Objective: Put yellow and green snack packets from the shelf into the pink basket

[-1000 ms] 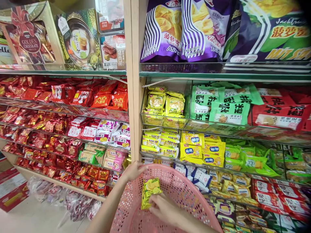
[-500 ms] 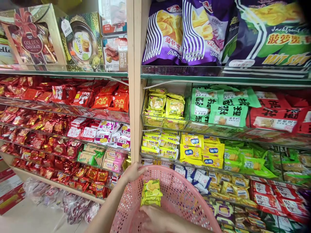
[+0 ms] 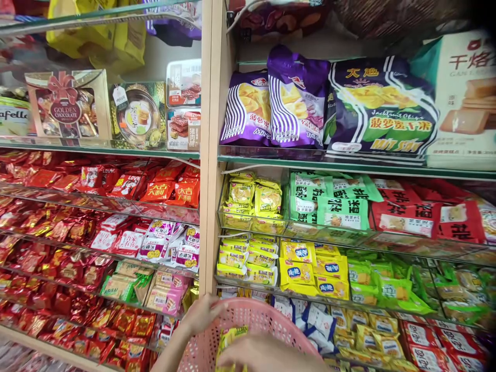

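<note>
My left hand (image 3: 203,312) is closed around the rim of a pink perforated plastic basket (image 3: 271,315) at the bottom of the view. Inside the basket are yellow snack packets (image 3: 231,336), partly covered by my right hand (image 3: 248,354). That hand is blurred by motion and cut off by the lower edge. Its fingers lie across the packets, but whether they grip them does not show.
Ahead, shelves hold yellow wrapped snacks (image 3: 267,199), green packets (image 3: 344,212) and red-wrapped sweets (image 3: 158,188). A wooden upright (image 3: 210,155) divides the shelving. Purple chip bags (image 3: 296,98) stand on a glass shelf above.
The view has tilted up, so the shelves and basket sit lower in the picture. My right hand has come further over the yellow packets. My left hand stays on the rim.
</note>
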The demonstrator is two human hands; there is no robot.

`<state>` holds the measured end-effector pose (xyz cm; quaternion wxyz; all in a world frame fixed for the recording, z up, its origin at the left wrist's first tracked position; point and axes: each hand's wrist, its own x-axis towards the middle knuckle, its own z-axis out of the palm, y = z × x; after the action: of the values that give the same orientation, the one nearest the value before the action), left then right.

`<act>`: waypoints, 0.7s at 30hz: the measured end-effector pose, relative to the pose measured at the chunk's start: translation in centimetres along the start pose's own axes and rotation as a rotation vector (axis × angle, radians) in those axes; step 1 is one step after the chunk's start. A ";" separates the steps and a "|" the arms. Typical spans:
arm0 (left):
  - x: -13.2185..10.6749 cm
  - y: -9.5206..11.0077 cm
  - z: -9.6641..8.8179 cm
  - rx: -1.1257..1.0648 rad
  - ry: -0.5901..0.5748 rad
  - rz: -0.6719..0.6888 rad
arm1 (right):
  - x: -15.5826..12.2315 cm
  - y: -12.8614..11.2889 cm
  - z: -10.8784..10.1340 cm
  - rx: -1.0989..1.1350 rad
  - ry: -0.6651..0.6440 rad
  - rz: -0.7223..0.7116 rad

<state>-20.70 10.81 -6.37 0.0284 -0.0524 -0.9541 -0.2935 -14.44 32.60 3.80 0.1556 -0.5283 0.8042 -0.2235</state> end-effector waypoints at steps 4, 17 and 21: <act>0.0 -0.2 0.1 0.006 0.004 -0.009 | -1.7 -3.0 -10.3 -0.386 0.560 0.026; -0.1 -0.2 0.0 -0.014 0.001 -0.017 | 4.2 -1.4 -23.3 -1.196 0.853 0.410; -0.1 -0.3 0.1 -0.020 0.004 -0.016 | 5.2 -0.9 -23.6 -1.187 0.852 0.429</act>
<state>-20.64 10.62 -6.57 0.0275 -0.0442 -0.9515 -0.3033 -27.28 32.07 24.31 -0.4387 -0.2233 0.8650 0.0970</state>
